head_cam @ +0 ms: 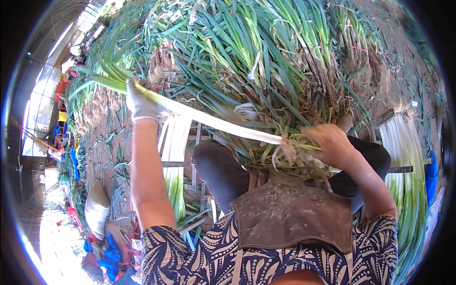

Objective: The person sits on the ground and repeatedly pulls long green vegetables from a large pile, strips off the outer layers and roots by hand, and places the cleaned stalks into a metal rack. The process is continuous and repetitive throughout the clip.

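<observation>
My left hand [141,99], in a pale work glove, is closed around a long white-stemmed green onion [217,121] just below its green leaves. The stem slants down to the right, and its root tuft [288,151] hangs over my lap. Near that root end is my right hand [326,142], bare and blurred, with its fingers curled at a strip of green leaf; whether it grips the strip is not plain. Loose peeled leaves [263,153] lie between my knees, below the stem. A brown leather-like apron [292,213] covers my lap.
Unpeeled green onions with rooty ends [249,46] are heaped in front. Cleaned white-stemmed onions rest on metal racks at my left [176,142] and right [402,142]. A filled sack [97,210] and blue plastic [111,258] lie on the littered ground at far left.
</observation>
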A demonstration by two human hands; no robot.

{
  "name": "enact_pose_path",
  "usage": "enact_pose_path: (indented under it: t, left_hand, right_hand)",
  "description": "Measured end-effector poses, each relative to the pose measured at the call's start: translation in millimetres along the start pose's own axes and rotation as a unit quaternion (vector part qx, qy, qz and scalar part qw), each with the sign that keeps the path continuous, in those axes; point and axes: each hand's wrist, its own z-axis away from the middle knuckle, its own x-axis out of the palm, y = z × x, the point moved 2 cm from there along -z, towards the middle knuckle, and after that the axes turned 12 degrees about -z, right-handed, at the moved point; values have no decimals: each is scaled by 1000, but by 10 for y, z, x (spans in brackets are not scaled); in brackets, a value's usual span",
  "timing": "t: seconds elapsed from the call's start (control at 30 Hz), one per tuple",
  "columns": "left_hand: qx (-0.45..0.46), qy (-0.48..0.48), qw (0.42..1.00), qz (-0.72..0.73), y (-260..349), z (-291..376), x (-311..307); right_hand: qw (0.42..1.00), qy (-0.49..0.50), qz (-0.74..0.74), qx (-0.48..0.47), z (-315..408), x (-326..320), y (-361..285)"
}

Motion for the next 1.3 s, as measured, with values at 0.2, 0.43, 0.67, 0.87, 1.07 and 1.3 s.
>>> enact_pose_path:
  t: [0.2, 0.43, 0.67, 0.87, 1.07, 1.3]
  left_hand:
    - [-40, -213, 955, 202, -274, 1126, 470]
    - [-133, -476, 859, 131, -465, 1649, 591]
    - [-95, -443, 886, 99, -388, 1699, 615]
    - [-70, -379, 921, 47, -335, 1663, 570]
    - [-57, -349, 935, 41, -305, 1626, 579]
    - [0, -298, 955, -10, -376, 1566, 627]
  right_hand:
    - [973, 57, -225, -21, -735, 681, -491]
    - [845, -4, -534, -10, -705, 1220, -302]
    - [736, 29, -675, 41, -1016, 961, -408]
    - [760, 51, -648, 2, -1107, 1050, -507]
    - [855, 179, -482, -70, -1184, 952, -546]
    - [879, 176, -411, -165, -1173, 972, -564]
